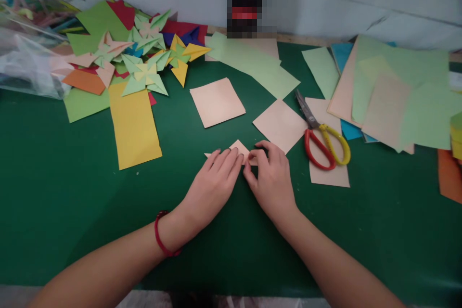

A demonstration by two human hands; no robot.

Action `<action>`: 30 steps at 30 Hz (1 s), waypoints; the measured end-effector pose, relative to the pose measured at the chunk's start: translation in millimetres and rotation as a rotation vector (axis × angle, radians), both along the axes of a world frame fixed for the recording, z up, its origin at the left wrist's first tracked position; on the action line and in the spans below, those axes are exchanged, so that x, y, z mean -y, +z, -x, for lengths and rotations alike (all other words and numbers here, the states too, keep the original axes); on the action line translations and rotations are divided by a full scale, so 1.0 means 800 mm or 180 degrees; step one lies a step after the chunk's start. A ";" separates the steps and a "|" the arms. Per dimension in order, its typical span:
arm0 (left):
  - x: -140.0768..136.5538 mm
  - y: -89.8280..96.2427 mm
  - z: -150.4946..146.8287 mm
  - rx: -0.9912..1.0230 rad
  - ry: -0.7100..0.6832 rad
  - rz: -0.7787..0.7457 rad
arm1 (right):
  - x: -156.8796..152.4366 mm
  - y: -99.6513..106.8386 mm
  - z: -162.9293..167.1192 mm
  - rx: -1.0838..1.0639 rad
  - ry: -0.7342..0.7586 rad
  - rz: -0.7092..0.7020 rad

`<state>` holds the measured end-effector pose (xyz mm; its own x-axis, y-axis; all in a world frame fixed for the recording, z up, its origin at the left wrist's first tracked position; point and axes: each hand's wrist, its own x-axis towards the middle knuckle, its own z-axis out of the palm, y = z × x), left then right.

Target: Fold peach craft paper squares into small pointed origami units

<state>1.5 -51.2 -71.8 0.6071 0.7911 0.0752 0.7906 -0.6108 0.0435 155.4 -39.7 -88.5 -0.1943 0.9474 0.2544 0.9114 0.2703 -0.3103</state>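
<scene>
L hand lies flat, fingers nearly tog., pressing folded pink paper on green table, near ctr; R hand pinches its right end btwn thumb & forefinger. Yellow sheet to left; scissors, red/yellow handles, to right on pink strip. Beyond hands: stacked pink squares, left, & single pink square, right. Far left: folded stars w/ colored sheets; far right: overlapping green & pink sheets.

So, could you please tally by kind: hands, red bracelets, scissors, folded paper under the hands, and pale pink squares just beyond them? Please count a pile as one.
Hands: 2 (left hand, right hand)
Red bracelet: 1
Scissors: 1
Folded paper: 1
Pale pink squares: 2 (pile, single square)
Total: 7
</scene>
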 end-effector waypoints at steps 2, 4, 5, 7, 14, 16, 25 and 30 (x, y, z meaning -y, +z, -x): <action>0.008 -0.004 -0.005 -0.0123 -0.0148 0.0009 | 0.000 0.000 0.000 -0.0028 -0.0012 0.0010; 0.017 -0.008 -0.010 -0.0180 -0.0096 0.0049 | 0.000 0.001 0.000 -0.0009 -0.0021 0.0041; 0.021 -0.009 -0.013 -0.0204 -0.0042 0.0089 | 0.000 0.001 0.000 0.0011 -0.0024 0.0059; 0.027 -0.011 -0.017 -0.0227 0.0065 0.0224 | 0.000 0.002 0.000 0.0051 -0.0026 0.0080; 0.037 -0.011 -0.021 -0.0044 0.0453 0.0434 | -0.001 0.000 0.000 0.0029 -0.0004 0.0040; 0.039 -0.010 -0.021 -0.0008 0.0552 0.0417 | -0.001 0.000 0.000 0.0013 0.0014 0.0025; 0.050 -0.002 -0.022 -0.0135 0.0780 0.0321 | -0.002 0.001 0.000 -0.0009 0.0006 0.0019; 0.059 0.000 -0.021 -0.0167 0.0884 0.0357 | -0.001 0.000 0.000 -0.0034 -0.0018 -0.0004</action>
